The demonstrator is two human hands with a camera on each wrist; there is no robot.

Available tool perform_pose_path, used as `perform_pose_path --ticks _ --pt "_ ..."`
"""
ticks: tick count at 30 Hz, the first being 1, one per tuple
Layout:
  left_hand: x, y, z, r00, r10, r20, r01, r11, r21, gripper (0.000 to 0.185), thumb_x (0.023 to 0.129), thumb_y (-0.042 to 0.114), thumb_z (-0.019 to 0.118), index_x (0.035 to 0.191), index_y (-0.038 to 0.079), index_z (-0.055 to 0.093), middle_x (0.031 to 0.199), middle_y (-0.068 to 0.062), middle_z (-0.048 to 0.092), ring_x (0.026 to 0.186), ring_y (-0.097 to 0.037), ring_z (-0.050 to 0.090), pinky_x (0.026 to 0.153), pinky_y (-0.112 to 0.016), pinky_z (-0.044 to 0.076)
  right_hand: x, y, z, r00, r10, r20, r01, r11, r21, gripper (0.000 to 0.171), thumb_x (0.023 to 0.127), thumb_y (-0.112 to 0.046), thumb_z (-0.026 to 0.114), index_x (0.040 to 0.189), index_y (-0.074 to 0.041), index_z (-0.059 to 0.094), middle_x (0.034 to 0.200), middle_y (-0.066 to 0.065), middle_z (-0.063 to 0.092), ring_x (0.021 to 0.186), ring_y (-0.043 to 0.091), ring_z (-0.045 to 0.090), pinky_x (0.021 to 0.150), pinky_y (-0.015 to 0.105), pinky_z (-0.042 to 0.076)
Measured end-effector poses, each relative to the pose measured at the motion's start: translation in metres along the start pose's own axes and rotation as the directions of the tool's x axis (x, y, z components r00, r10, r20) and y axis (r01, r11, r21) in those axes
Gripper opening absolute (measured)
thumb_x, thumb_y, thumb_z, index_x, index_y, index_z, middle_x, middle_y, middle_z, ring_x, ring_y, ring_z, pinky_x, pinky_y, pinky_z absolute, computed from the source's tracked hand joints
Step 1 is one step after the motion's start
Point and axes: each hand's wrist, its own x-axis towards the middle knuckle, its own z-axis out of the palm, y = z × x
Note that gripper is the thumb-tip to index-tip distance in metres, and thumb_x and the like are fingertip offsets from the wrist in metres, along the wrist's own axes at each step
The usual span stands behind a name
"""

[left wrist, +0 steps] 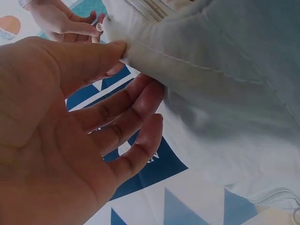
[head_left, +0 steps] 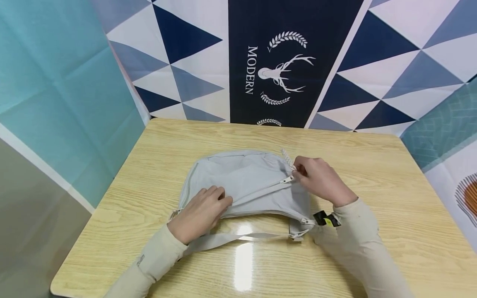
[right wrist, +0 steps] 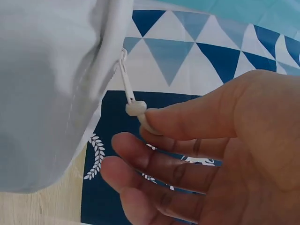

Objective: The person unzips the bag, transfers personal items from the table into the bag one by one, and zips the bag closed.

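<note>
A light grey bag point(head_left: 238, 174) with a zipper across its front lies on the table. My left hand point(head_left: 203, 211) is at the bag's front left; in the left wrist view its thumb and fingers pinch a fold of the bag's fabric point(left wrist: 187, 70). At the bag's right side, my right hand point(head_left: 320, 178) pinches the cord end of a zipper pull point(right wrist: 136, 108) between thumb and index finger, the other fingers loosely bent. The metal part of that zipper pull stretches from the zipper toward the fingers.
The bag's strap point(head_left: 231, 238) runs along its near side on the wooden table point(head_left: 156, 140). A second zipper slider point(head_left: 307, 222) sits at the bag's lower right, beside a black and yellow item point(head_left: 327, 219) near the right sleeve. Patterned cloth point(head_left: 193, 54) hangs behind the table.
</note>
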Motion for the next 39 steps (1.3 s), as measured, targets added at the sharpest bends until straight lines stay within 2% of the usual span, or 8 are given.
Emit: perform_pose_path --ticks 4,11,21,29,33,36,37,39 --pt "0.001 -0.002 0.001 1.0 -0.007 0.003 0.007 1.0 0.004 0.011 0.09 0.006 0.07 0.095 0.015 0.066 0.088 -0.001 0.055 0.076 -0.017 0.049 0.065 -0.031 0.041 0.001 0.011 -0.003 0.999 -0.004 0.036 0.003 0.999 0.037 0.004 0.093 -0.008 0.063 0.089 -0.007 0.064 0.069 0.001 0.06 0.058 0.015 0.05 0.056 0.033 0.041" --pt "-0.004 -0.01 0.0 0.999 -0.039 -0.01 0.039 0.998 0.044 0.009 0.09 0.008 0.071 0.096 0.014 0.067 0.086 -0.003 0.055 0.075 -0.019 0.049 0.065 -0.033 0.042 -0.01 0.036 -0.013 0.99 0.032 0.134 -0.05 0.989 0.139 0.006 0.097 -0.011 0.062 0.093 -0.009 0.065 0.064 0.0 0.061 0.053 0.015 0.053 0.055 0.031 0.042" --pt "-0.007 -0.012 0.001 0.998 -0.05 -0.028 0.05 0.999 0.007 0.006 0.093 0.009 0.069 0.097 0.013 0.068 0.087 -0.003 0.056 0.075 -0.02 0.051 0.065 -0.034 0.044 -0.011 0.05 -0.013 0.992 0.046 0.116 -0.061 0.989 0.135 0.01 0.097 -0.015 0.063 0.091 -0.009 0.067 0.066 0.001 0.062 0.056 0.016 0.056 0.055 0.032 0.041" --pt "-0.004 -0.007 0.005 0.997 -0.069 -0.028 0.069 0.997 0.02 0.011 0.089 0.004 0.072 0.089 0.012 0.065 0.08 -0.002 0.052 0.068 -0.018 0.05 0.059 -0.031 0.042 -0.019 0.045 0.01 0.999 0.046 0.028 -0.046 0.999 -0.004 0.01 0.097 -0.012 0.061 0.094 -0.003 0.063 0.065 -0.001 0.055 0.055 0.013 0.048 0.054 0.032 0.04" --pt "-0.009 -0.001 0.003 0.996 -0.088 -0.027 0.089 0.996 0.011 0.009 0.091 0.005 0.07 0.089 0.01 0.062 0.078 -0.001 0.052 0.067 -0.016 0.052 0.058 -0.031 0.044 -0.037 0.032 0.019 0.996 0.042 -0.073 -0.05 0.994 -0.102 0.019 0.098 -0.018 0.064 0.087 -0.004 0.058 0.063 -0.001 0.053 0.052 0.012 0.046 0.052 0.032 0.04" --pt "-0.019 0.006 -0.003 0.994 -0.109 -0.012 0.109 0.994 -0.009 0.012 0.09 0.01 0.072 0.096 0.007 0.061 0.089 -0.005 0.058 0.077 -0.02 0.058 0.064 -0.034 0.05 -0.054 0.017 0.023 0.989 -0.021 -0.148 0.001 0.991 -0.135 0.02 0.096 -0.019 0.067 0.084 -0.007 0.056 0.067 0.0 0.053 0.056 0.013 0.049 0.052 0.032 0.043" --pt "-0.023 0.01 -0.005 0.993 -0.116 -0.005 0.116 0.993 -0.014 0.018 0.09 0.012 0.073 0.101 0.006 0.06 0.096 -0.007 0.06 0.085 -0.022 0.061 0.069 -0.036 0.052 -0.06 0.011 0.025 0.981 -0.077 -0.175 0.052 0.988 -0.147 0.019 0.094 -0.018 0.069 0.086 -0.006 0.057 0.071 0.003 0.056 0.06 0.016 0.052 0.054 0.034 0.047" --pt "-0.033 0.019 -0.007 0.99 -0.138 0.025 0.139 0.99 -0.034 0.031 0.09 0.017 0.074 0.114 0.004 0.058 0.115 -0.015 0.061 0.104 -0.03 0.061 0.08 -0.042 0.054 -0.072 -0.003 0.032 0.969 -0.176 -0.174 0.151 0.977 -0.148 0.015 0.092 -0.016 0.07 0.096 -0.003 0.063 0.087 0.009 0.064 0.076 0.022 0.062 0.065 0.038 0.055"
